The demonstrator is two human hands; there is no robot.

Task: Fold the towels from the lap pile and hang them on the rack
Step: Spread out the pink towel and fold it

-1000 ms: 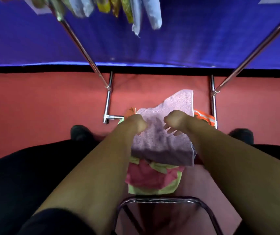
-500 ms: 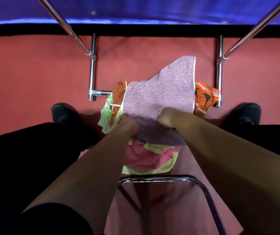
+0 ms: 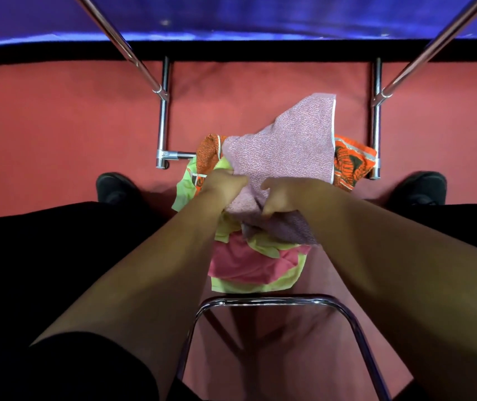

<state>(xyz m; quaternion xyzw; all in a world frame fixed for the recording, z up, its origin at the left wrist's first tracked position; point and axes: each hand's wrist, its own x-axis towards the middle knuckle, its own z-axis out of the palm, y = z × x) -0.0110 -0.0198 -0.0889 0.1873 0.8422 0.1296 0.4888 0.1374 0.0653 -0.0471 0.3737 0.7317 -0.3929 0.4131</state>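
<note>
Gripping the lilac towel [image 3: 283,151], both hands meet.

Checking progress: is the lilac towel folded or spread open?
Not folded: the lilac towel is rumpled, one corner sticking out, gripped by the left hand and right hand.
</note>
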